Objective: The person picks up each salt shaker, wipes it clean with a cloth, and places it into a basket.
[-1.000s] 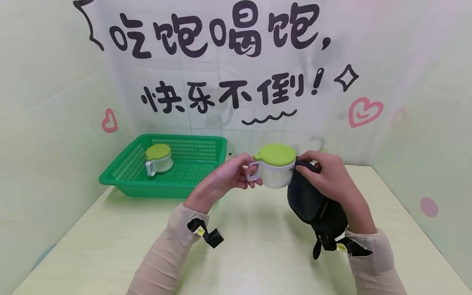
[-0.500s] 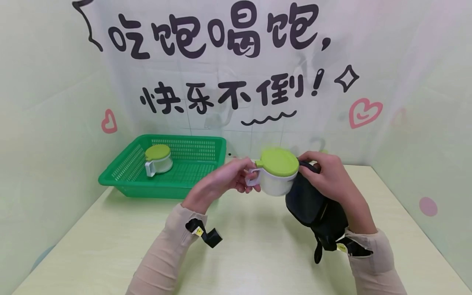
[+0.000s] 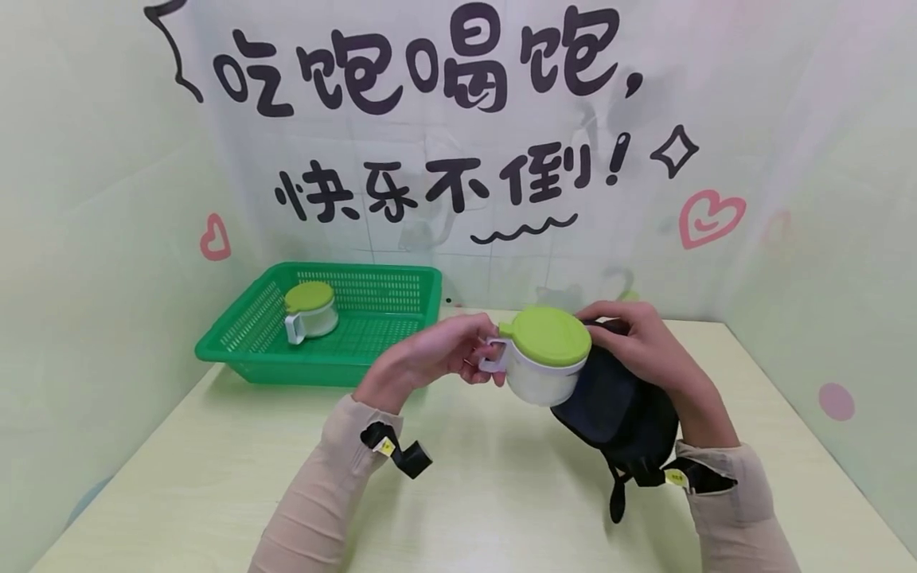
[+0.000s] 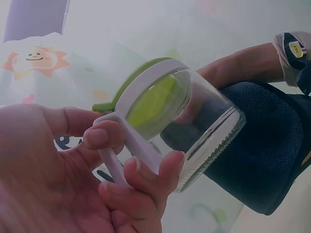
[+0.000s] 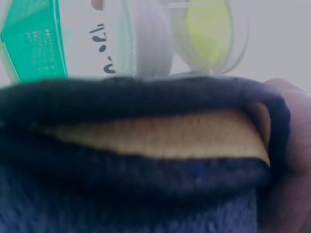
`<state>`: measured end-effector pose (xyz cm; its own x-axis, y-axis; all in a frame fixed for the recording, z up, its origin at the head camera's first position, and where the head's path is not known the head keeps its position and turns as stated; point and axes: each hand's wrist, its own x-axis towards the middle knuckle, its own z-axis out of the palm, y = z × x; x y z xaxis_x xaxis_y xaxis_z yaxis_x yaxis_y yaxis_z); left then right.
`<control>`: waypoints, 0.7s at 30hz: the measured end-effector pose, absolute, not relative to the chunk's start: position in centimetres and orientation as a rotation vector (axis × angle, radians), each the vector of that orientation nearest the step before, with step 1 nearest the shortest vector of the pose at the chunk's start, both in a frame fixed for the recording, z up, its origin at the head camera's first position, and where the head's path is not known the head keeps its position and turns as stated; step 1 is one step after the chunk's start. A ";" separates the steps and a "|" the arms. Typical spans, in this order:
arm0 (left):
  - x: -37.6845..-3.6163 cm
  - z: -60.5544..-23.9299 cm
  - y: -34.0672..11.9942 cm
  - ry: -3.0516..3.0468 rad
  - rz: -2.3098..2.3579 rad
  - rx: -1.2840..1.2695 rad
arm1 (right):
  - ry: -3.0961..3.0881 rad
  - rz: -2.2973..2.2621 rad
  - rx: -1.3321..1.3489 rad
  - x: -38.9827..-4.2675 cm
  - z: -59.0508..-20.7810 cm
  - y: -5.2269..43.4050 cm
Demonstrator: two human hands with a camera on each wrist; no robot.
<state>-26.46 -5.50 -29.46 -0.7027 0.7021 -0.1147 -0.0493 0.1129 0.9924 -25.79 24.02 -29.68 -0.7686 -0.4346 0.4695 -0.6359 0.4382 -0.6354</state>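
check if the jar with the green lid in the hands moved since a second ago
Yes. The jar has dropped lower and shifted slightly right, away from the green basket, tilting its lid more toward the camera.

Surface: pale yellow-green wooden table point(image 3: 501, 509), running from the near edge back to the wall.
At 10 o'clock: green perforated plastic basket point(image 3: 372, 350), rectangular, sitting flat on the table near the back left corner.
In the basket: small clear glass jar with a lime-green lid and white handle point(image 3: 310, 312), upright, toward the basket's left side.
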 end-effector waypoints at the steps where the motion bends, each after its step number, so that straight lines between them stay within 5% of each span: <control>1: -26.4 -29.5 -5.4 1.801 1.640 0.644 | -2.449 1.269 0.953 -25.9 -29.8 23.9; 11: -26.5 -30.3 -4.5 1.718 1.563 0.722 | -2.401 1.536 1.296 -26.9 -31.0 23.2; 21: -26.5 -31.0 -5.1 1.673 1.656 0.750 | -2.374 1.696 1.353 -26.5 -30.5 24.9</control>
<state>-26.51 -5.05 -31.00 -0.6186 0.7835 -0.0584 -0.0505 0.0346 0.9981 -26.51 24.87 -30.48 -0.6438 -0.6594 0.3882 -0.5809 0.0910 -0.8089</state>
